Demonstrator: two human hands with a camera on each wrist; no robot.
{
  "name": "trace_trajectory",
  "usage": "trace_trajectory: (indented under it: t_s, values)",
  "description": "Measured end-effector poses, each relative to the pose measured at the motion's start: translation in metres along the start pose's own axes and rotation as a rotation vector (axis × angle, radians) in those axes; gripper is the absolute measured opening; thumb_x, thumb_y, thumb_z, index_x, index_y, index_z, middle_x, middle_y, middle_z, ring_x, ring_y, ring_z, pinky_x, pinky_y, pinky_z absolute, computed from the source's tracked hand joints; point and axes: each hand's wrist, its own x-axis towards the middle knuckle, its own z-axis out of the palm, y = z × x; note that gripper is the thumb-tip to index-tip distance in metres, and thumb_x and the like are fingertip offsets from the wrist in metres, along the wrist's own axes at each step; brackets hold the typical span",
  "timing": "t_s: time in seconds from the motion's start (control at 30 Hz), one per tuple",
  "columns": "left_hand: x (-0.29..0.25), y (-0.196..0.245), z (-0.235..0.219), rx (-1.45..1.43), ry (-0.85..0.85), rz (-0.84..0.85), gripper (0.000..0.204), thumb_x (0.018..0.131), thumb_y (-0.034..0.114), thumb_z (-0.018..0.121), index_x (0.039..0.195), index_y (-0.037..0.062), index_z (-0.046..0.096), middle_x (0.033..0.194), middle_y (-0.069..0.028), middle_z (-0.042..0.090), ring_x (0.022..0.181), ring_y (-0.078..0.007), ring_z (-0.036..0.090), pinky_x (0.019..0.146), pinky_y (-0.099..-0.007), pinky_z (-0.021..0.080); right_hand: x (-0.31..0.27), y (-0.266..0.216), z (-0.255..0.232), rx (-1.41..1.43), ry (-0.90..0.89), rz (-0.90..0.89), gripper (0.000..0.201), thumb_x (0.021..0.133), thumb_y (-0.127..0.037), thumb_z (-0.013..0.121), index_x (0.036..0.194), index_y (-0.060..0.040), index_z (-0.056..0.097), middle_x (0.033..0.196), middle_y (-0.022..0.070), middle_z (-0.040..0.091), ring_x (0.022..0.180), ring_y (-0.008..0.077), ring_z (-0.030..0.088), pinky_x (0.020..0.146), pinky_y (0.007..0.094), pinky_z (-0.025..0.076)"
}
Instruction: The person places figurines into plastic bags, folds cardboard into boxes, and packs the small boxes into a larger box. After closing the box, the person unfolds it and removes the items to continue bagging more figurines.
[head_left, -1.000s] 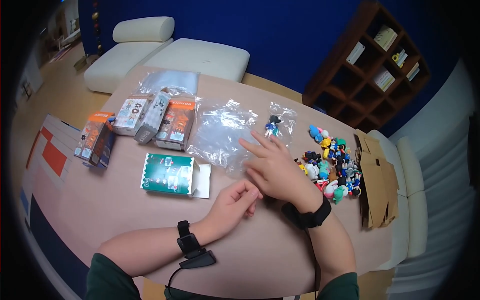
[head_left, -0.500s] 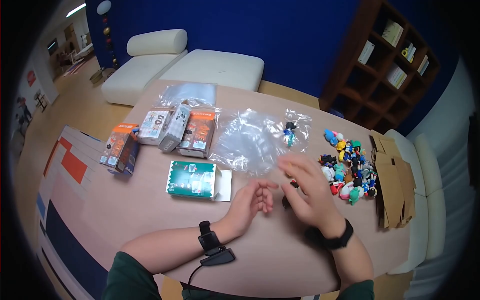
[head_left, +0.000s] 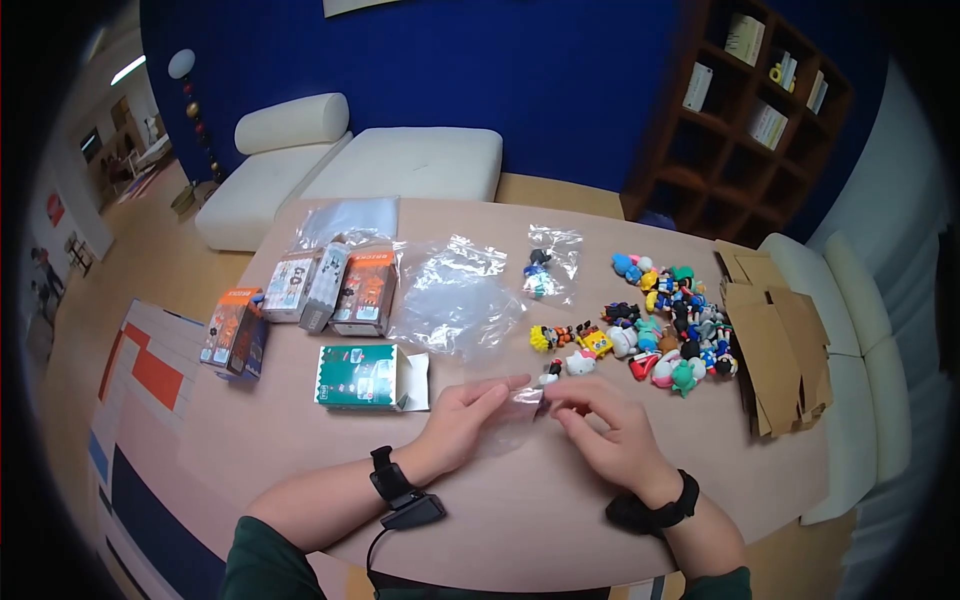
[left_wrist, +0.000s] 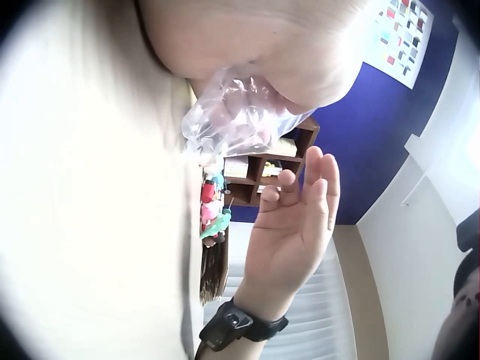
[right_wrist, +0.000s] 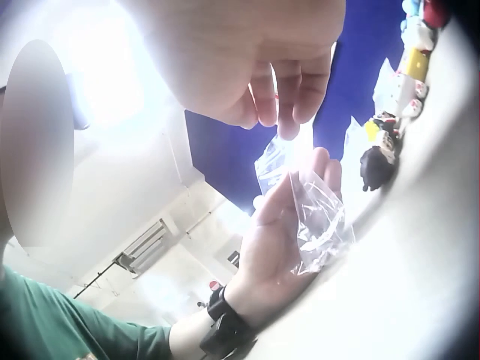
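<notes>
My left hand [head_left: 452,432] pinches a small clear bag [head_left: 508,428] between thumb and fingers, low over the near part of the table. From the left wrist view, the bag [left_wrist: 232,124] looks crumpled beneath the palm. My right hand [head_left: 618,440] is just right of the bag, fingers bent loosely towards its edge; in the left wrist view this hand [left_wrist: 289,240] stands apart from the plastic, holding nothing visible. Just beyond the hands lie a yellow-haired figure [head_left: 548,338], a square yellow figure [head_left: 596,342] and a white figure [head_left: 580,363].
A green box [head_left: 358,377] with its flap out lies left, with orange and white boxes [head_left: 363,292] behind. Large clear bags [head_left: 455,295] cover the middle; a bagged figure [head_left: 538,275] lies beyond. Piled figures [head_left: 680,325] and flattened cardboard [head_left: 775,350] are right.
A small clear bag now shows in my left hand, whose fingers have closed on it. My right hand has drawn lower, and figures it had covered are visible. The head view has shifted.
</notes>
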Motion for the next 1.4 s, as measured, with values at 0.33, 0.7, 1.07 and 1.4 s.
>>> trace_trajectory:
  t_s: [0.33, 0.7, 1.07, 1.4]
  values:
    - [-0.006, 0.001, 0.008, 0.376, -0.021, 0.064, 0.022, 0.101, 0.009, 0.063, 0.115, -0.0044, 0.073, 0.113, -0.0109, 0.074, 0.102, -0.0139, 0.067, 0.093, -0.0287, 0.052, 0.011, -0.011, 0.006, -0.453, 0.049, -0.146, 0.032, 0.089, -0.015, 0.071, 0.119, -0.0077, 0.063, 0.108, 0.009, 0.064, 0.088, 0.0301, 0.069, 0.072, 0.0383, 0.057]
    - [-0.004, -0.001, 0.007, 0.393, -0.089, -0.015, 0.019, 0.096, 0.013, 0.071, 0.11, 0.0001, 0.075, 0.106, -0.0058, 0.076, 0.096, -0.0083, 0.068, 0.087, -0.0255, 0.053, 0.006, -0.014, -0.005, -0.343, 0.112, -0.026, 0.014, 0.091, -0.016, 0.068, 0.101, -0.0096, 0.061, 0.099, 0.0078, 0.063, 0.082, 0.0335, 0.067, 0.068, 0.0428, 0.054]
    - [-0.018, 0.046, 0.041, 0.549, -0.002, 0.188, 0.03, 0.101, 0.023, 0.066, 0.119, 0.0014, 0.073, 0.101, -0.0031, 0.074, 0.094, -0.008, 0.064, 0.082, -0.0233, 0.051, 0.006, -0.032, -0.015, -0.541, 0.111, -0.12, 0.012, 0.095, -0.015, 0.065, 0.101, -0.0074, 0.059, 0.096, 0.0096, 0.063, 0.079, 0.0337, 0.067, 0.063, 0.0438, 0.053]
    - [-0.018, 0.052, 0.039, 0.594, 0.16, 0.22, 0.019, 0.095, 0.02, 0.074, 0.096, 0.0002, 0.075, 0.081, 0.0011, 0.07, 0.072, -0.0022, 0.057, 0.062, -0.021, 0.047, 0.004, -0.033, -0.012, -0.387, 0.126, -0.155, 0.013, 0.092, -0.013, 0.069, 0.097, -0.0052, 0.06, 0.092, 0.0091, 0.064, 0.074, 0.0315, 0.066, 0.062, 0.0393, 0.053]
